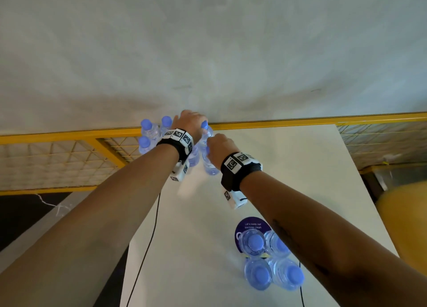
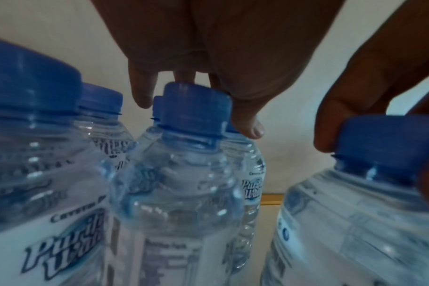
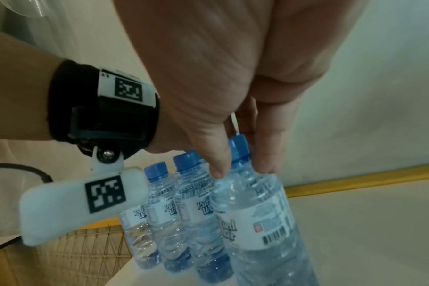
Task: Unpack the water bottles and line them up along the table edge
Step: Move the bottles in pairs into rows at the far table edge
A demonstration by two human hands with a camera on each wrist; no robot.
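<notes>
Clear water bottles with blue caps stand in a cluster (image 1: 147, 133) at the far left corner of the white table (image 1: 288, 168). My left hand (image 1: 191, 121) arches over their tops. In the left wrist view its thumb (image 2: 252, 129) and fingers pinch the cap of a back bottle (image 2: 252, 174), half hidden behind another. My right hand (image 1: 219, 147) grips the neck of a bottle (image 1: 210, 165) standing on the table at the cluster's right end; its fingers (image 3: 218, 164) straddle the cap. Several more bottles (image 1: 268, 260) stand close to me under my right forearm.
A yellow rail (image 1: 300, 119) runs along the table's far edge, with wire mesh fencing (image 1: 57, 158) to the left. A black cable (image 1: 147, 237) hangs down the table's left side. The near bottles partly cover a purple round sticker (image 1: 253, 224). A yellow object (image 1: 404, 214) sits at the right.
</notes>
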